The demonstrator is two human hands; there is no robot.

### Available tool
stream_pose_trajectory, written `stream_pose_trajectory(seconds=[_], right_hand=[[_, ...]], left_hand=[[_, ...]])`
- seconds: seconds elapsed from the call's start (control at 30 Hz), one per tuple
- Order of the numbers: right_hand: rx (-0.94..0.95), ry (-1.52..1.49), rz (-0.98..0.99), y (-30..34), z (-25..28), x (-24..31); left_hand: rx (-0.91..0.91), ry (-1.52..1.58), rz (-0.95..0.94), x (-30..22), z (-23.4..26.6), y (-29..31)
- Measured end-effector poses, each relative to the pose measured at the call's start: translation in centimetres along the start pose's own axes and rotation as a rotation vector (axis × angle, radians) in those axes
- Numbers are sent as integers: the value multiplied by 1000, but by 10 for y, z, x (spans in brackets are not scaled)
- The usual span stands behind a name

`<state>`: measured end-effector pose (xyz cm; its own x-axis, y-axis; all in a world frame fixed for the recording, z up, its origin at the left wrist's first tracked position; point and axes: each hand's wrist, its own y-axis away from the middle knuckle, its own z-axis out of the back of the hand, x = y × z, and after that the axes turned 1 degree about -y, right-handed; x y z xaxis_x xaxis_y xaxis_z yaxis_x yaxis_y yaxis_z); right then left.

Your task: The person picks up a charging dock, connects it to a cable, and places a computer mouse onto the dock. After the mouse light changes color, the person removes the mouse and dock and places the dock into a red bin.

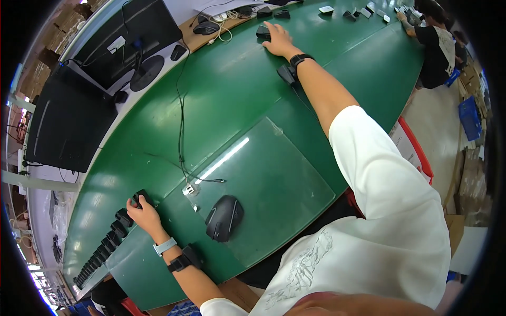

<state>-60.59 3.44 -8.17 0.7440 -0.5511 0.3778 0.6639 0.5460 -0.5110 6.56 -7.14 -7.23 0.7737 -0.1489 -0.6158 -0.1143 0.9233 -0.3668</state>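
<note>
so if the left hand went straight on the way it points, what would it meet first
Past bare green table, the left hand would probably meet the nearer black monitor first, though the depth between them is hard to judge.

Brightly lit. Streaked with white glare on clear mat [279,174], softly sheened across green tabletop [226,95]. Blown out at lower left. Bent toward rim, black in corners.

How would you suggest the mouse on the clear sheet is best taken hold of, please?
Probably across the middle, by its two long sides, from above and the near end: the mouse lies humped back up on the sheet, uncovered, and a cable end lies beyond its far end.
</note>
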Motion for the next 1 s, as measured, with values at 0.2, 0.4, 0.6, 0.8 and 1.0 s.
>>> stream_pose_trajectory(seconds=[0.2, 0.4, 0.6, 0.8, 1.0], right_hand=[[-119, -204, -102, -33, -5, -9], [457, -1251, 340, 103, 47, 224], [983, -485, 855, 211, 137, 285], [1086, -391, 773, 220, 126, 285], [1117, -1401, 126, 232, 96, 304]], left_hand=[[-288, 41, -294, -29, -7, 3], [787, 1637, 170, -64, 17, 31], [566, 1456, 225, -68, 26, 29], [798, 1449, 340, -77, 18, 31], [623, 1215, -10, -80, 16, 39]])
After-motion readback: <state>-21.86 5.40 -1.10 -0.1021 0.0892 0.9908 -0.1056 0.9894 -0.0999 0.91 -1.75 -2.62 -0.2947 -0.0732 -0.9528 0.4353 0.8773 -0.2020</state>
